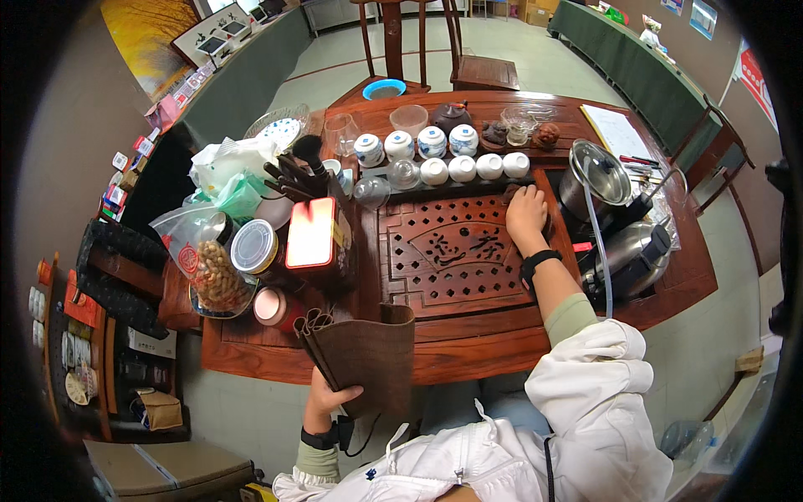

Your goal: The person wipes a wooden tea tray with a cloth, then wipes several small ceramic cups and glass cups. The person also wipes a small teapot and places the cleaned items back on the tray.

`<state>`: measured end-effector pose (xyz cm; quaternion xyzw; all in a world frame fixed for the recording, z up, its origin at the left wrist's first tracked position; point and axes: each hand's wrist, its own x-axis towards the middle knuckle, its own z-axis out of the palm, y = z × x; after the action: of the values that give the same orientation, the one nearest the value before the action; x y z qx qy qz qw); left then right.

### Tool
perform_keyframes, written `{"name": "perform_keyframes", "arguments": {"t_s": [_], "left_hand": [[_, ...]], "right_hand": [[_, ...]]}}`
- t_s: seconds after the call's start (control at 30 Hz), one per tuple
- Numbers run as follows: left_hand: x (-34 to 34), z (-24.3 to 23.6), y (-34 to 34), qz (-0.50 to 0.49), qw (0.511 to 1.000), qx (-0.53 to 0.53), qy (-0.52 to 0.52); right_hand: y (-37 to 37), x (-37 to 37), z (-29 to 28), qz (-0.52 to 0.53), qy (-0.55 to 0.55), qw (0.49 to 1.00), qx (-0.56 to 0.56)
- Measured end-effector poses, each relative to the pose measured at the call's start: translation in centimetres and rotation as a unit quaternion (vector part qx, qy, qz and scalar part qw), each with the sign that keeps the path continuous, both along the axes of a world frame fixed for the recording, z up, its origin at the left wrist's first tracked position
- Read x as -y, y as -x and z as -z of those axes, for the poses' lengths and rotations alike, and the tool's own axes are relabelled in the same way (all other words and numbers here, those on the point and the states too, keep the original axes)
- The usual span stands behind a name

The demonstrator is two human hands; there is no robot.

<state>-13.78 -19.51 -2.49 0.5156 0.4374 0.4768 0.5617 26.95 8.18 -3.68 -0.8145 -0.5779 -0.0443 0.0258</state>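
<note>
My left hand [324,397] grips a folded dark brown mat [376,356], holding it up at the table's near edge. The mat hangs in loose folds, its upper edge curled. My right hand [527,216] is at the far right corner of the slotted wooden tea tray [452,305], fingers bent downward. A bit of something dark brown shows beside those fingers; most of it is hidden under the hand. Just beyond the tray stands a row of small white cups [462,169], with blue-and-white lidded jars [432,142] behind them.
Right of the tray are a steel pot [595,180] with a hose and a steel kettle [631,261]. On the left stand a red-topped tin [311,234], a jar of nuts [222,268], a lidded tub [254,246] and plastic bags [226,171]. Glass cups [372,192] sit by the tray's far left corner.
</note>
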Motion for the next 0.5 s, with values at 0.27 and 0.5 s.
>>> {"name": "perform_keyframes", "arguments": {"t_s": [0.27,0.5], "left_hand": [[0.2,1.1,0.7,0.002,1.000,-0.011,0.017],[0.4,1.0,0.7,0.007,0.999,-0.012,0.031]], "right_hand": [[0.5,1.4,-1.7,0.053,0.065,0.993,-0.083],[-0.4,-0.3,-0.9,0.013,0.122,0.982,-0.144]]}}
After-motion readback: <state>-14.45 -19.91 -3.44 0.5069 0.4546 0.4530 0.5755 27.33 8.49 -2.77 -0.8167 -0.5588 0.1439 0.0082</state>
